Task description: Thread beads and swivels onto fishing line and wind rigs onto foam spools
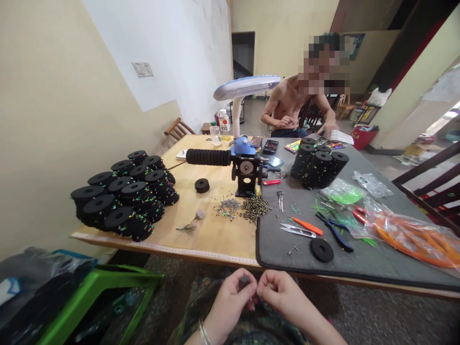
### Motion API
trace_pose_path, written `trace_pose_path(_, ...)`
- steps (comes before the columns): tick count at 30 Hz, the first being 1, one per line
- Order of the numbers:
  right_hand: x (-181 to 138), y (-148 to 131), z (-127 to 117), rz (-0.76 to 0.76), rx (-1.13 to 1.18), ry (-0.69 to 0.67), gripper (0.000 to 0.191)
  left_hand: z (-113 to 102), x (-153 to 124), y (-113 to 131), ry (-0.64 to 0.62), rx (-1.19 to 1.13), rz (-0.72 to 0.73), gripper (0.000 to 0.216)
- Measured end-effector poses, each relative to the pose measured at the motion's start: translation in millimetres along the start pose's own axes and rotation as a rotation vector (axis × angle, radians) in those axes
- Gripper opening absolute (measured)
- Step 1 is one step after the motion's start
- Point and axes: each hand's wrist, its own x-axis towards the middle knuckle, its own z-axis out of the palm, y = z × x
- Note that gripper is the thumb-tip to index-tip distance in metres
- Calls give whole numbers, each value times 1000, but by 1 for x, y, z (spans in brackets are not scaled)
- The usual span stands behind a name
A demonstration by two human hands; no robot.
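I log both hands held low over the lap, below the edge of the wooden table. The left hand pinches a small dark item at its fingertips, a narrow grip. A thin sliver seems to hang from it, its long axis roughly upright, though it is too small to confirm. The right hand is closed narrowly just beside the item; I cannot tell whether it holds anything. It is the hand nearer the black foam disc on the grey work mat.
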Motion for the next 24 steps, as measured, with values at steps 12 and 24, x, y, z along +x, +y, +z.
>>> trace_pose_path(12,2,1,-2,30,44,19,19,-2,-1,-3,12,162,97,20)
trace_pose_path(24,5,2,-3,-64,-16,98,10,0,-4,-5,77,400,253,11)
